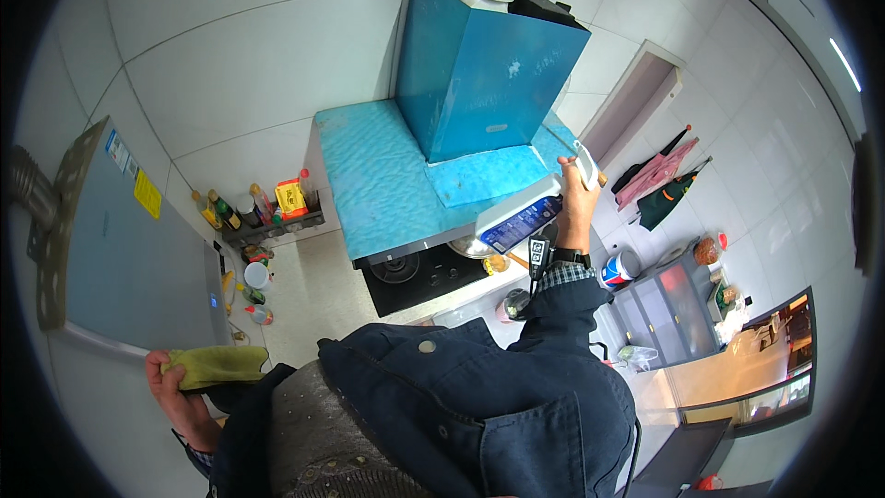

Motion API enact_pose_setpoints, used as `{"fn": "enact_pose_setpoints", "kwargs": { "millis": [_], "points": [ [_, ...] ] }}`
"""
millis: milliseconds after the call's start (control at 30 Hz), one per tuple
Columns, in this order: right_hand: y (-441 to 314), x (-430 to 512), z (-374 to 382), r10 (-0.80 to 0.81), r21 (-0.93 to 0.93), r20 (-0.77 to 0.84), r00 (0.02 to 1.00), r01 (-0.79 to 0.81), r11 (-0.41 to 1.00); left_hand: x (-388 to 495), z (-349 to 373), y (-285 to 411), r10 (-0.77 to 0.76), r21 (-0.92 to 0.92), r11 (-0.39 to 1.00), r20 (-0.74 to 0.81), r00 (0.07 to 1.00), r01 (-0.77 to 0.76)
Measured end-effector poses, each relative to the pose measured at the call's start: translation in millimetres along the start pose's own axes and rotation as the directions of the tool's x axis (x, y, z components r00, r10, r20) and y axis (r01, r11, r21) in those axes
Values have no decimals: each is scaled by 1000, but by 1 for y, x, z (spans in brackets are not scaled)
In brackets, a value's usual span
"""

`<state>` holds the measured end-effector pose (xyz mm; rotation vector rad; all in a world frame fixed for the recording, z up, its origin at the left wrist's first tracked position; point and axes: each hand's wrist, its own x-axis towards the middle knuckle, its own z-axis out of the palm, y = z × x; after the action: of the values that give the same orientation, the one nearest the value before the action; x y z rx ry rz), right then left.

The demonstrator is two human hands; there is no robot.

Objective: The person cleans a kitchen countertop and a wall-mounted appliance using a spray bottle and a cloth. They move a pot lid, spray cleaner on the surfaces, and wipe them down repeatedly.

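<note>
My left hand [181, 401], at the lower left, grips a yellow-green cloth [214, 368] that hangs beside the grey wall-mounted water heater [152, 242]. On the right, my right hand [578, 207] is closed around the neck of a white spray bottle [520, 213] with a blue label bearing writing. The bottle's white trigger head [587, 164] shows above my fingers. It is held in front of a blue range hood [511, 76], whose wide lower panel [380, 173] has a light-blue rippled surface. Whether any spray is coming out cannot be seen.
Below the hood is a black gas cooktop [415, 283] with a metal pan [471, 246]. A wall rack [276, 229] holds several bottles. Aprons [657, 176] hang at the right, above a grey drawer cabinet [667, 311] and a white-and-blue bucket [620, 268].
</note>
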<state>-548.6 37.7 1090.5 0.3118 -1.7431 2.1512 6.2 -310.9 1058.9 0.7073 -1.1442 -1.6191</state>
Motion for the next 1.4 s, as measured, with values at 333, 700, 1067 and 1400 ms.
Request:
{"fn": "enact_pose_setpoints", "kwargs": {
  "millis": [333, 700, 1067, 1400],
  "points": [
    [-56, -12, 37, -23, 53, 364, 931, 4, 999, -15, 16, 6, 51, 88, 995, -59, 997, -45],
    [2, -50, 76, -2, -105, 436, 900, 53, 993, -8, 18, 7, -5, 61, 998, -40, 999, 8],
    [81, -18, 113, -215, -171, 334, 918, 284, 943, -25, -8, 11, -30, 56, 998, -95, 995, 36],
    [129, 65, 91, -447, -459, 133, 884, 455, 763, -30, -12, 14, -42, 122, 990, -179, 983, 65]
  ]
}}
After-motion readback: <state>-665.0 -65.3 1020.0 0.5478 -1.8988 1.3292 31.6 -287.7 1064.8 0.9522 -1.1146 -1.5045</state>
